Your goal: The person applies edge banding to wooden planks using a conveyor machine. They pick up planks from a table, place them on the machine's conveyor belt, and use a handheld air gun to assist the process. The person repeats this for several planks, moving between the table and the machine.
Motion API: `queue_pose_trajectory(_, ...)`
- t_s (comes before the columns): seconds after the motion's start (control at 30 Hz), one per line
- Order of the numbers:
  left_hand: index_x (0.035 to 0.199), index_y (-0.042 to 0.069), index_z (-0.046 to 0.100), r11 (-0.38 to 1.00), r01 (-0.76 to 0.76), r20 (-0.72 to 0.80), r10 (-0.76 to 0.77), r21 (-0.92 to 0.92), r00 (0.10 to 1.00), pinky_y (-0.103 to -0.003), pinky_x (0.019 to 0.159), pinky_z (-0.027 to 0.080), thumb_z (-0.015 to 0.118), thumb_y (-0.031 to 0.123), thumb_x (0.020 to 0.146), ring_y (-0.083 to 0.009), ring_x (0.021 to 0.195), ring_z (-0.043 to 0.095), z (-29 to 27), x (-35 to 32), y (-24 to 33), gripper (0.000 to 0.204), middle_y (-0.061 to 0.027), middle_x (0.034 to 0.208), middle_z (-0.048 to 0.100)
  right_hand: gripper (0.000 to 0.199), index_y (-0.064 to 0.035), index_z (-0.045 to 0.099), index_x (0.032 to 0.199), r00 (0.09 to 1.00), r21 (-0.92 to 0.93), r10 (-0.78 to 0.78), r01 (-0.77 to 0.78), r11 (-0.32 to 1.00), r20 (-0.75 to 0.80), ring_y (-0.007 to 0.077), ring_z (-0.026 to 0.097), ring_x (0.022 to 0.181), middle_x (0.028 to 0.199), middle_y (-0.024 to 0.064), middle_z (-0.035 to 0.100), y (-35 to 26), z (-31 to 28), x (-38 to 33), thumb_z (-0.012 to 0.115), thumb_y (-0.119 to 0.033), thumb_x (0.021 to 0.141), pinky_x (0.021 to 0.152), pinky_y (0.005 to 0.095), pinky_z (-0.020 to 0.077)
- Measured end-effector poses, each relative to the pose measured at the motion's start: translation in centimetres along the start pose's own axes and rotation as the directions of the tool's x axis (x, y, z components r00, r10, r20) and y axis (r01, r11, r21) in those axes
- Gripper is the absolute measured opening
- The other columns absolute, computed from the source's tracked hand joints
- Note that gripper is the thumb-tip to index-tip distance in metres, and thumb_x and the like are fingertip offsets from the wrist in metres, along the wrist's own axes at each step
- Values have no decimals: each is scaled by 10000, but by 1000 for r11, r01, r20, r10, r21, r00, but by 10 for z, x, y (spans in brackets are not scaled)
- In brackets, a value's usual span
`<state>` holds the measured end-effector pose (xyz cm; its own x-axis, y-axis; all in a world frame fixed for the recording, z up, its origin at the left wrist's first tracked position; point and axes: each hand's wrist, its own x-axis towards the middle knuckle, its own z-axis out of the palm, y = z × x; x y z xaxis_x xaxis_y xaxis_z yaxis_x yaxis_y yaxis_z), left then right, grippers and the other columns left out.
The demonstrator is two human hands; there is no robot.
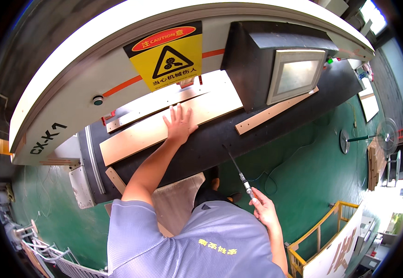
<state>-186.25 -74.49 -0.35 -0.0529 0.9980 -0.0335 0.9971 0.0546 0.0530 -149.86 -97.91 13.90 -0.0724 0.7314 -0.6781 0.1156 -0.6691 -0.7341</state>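
My left hand [179, 126] lies flat, fingers spread, on a wide pale wood-coloured board [136, 141]. The board rests on the black bed [206, 143] of a large white machine. Behind it, close to the machine, is a narrower board [136, 116] with small holes. In my right hand [264, 208] is an air blow gun [245, 183], gripped at its lower end. Its long thin dark nozzle points up and left toward the bed's front edge, and a thin hose seems to run from its side.
A narrow drilled strip [271, 113] lies on the bed below the screen [296, 72]. Another strip [116, 180] sits at the bed's left end. A yellow-framed cart [312, 231] stands at lower right on the green floor, and a fan [387, 134] farther right.
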Motion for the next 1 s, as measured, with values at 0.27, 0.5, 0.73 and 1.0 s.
queue_pose_trajectory(0.27, 1557, 326, 334, 996, 81, 29, -80, -23, 996, -743, 1121, 183, 569, 629, 916, -405, 1512, 201, 4, 41, -33, 747, -92, 1647, 247, 480, -53, 507, 1462, 998, -95, 56, -56, 994, 6, 29, 427, 507, 1021, 4, 669, -9, 6, 12, 619, -150, 1006, 462, 216, 378)
queue_pose_trajectory(0.5, 1561, 321, 333, 991, 134, 64, -135, 11, 989, -724, 1119, 239, 549, 594, 948, -378, 1504, 236, -2, 77, -66, 705, -73, 1654, 242, 476, -22, 504, 1448, 997, -102, 68, -66, 993, 23, 23, 410, 519, 1077, 12, 673, -11, 13, 17, 619, -147, 1003, 447, 206, 338)
queue_pose_trajectory(0.73, 1515, 258, 428, 984, 175, 75, -172, -40, 982, -641, 1114, 260, 558, 561, 961, -290, 1424, 385, 3, 105, -88, 645, -47, 1534, 451, 472, -19, 507, 1444, 997, -105, 82, -83, 991, -9, 23, 410, 518, 1108, 21, 672, -11, 13, 23, 620, -144, 1003, 446, 206, 336)
queue_pose_trajectory(1.0, 1504, 215, 411, 986, 165, 77, -164, -13, 984, -585, 1095, 297, 573, 542, 960, -293, 1364, 464, 13, 111, -95, 654, -79, 1439, 548, 472, -19, 499, 1450, 995, -135, 98, -94, 986, 25, 20, 403, 514, 1111, 26, 671, -16, 17, 32, 612, -132, 1005, 445, 209, 337)
